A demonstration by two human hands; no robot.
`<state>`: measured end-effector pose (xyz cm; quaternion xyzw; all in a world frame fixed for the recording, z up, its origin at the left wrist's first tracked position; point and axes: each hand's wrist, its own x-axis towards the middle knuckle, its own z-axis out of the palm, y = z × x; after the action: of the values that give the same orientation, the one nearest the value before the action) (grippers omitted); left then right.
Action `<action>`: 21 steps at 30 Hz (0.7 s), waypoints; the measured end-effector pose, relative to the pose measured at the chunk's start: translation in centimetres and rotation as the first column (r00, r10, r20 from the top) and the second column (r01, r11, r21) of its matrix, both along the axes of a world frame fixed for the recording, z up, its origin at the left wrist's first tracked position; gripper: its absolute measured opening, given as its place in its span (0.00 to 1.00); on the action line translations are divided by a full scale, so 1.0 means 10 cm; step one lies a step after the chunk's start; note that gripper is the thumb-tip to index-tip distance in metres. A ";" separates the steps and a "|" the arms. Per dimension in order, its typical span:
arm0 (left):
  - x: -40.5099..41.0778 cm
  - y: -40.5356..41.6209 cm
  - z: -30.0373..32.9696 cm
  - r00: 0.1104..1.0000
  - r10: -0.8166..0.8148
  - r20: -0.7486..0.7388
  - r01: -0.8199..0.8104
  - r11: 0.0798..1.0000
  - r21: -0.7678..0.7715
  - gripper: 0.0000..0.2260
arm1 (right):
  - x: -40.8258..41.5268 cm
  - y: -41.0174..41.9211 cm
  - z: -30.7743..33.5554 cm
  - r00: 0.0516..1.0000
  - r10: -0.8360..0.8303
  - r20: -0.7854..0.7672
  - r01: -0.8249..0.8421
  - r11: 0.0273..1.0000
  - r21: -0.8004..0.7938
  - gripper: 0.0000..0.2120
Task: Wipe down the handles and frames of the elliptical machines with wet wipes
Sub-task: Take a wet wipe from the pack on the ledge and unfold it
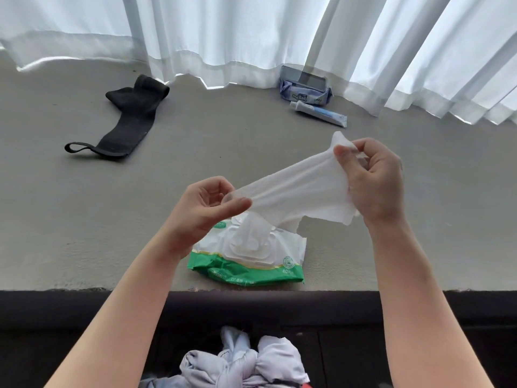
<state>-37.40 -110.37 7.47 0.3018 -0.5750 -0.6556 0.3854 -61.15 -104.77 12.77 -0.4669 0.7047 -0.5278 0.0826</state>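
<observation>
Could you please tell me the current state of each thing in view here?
wet wipe: stretched between both hands, above the pack
left hand: pinching the wipe's left end
right hand: pinching its right end
wipes pack: lid open, next wipe sticking out
black strap: lying flat
tube: lying, capped

A white wet wipe (pixel 293 189) is stretched taut in the air — slanting up to the right — above its green-and-white pack (pixel 249 256), which lies flat near the ledge's (pixel 84 219) front edge (flap open, next wipe poking up).
</observation>
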 end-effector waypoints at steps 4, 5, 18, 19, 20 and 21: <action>0.00 -0.03 -0.03 0.991 0.124 0.040 -0.121 0.990 -0.075 0.12 | -0.03 0.02 0.00 1.000 -0.026 0.000 0.026 1.000 -0.004 0.10; 0.01 -0.05 -0.06 0.987 0.137 0.080 -0.128 0.987 -0.101 0.11 | -0.03 0.03 0.01 0.999 -0.035 0.014 0.035 0.999 -0.012 0.10; -0.06 0.04 -0.34 0.893 0.151 0.423 0.015 0.932 -0.363 0.13 | 0.22 0.07 -0.06 0.946 0.285 0.152 -0.297 0.953 0.063 0.09; -0.07 0.04 -0.33 0.904 0.158 0.396 0.005 0.924 -0.382 0.13 | 0.24 0.08 -0.08 0.935 0.324 0.145 -0.341 0.932 0.120 0.10; -0.08 0.05 -0.32 0.914 0.168 0.369 -0.007 0.916 -0.400 0.13 | 0.26 0.09 -0.11 0.918 0.371 0.137 -0.392 0.902 0.182 0.10; -0.10 0.06 -0.31 0.922 0.180 0.344 -0.020 0.907 -0.421 0.13 | 0.30 0.10 -0.16 0.899 0.417 0.132 -0.438 0.868 0.235 0.11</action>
<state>-38.40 -109.74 4.36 0.3636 -0.7457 -0.4297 0.3566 -58.19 -103.73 11.20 -0.5757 0.6427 -0.4176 0.2847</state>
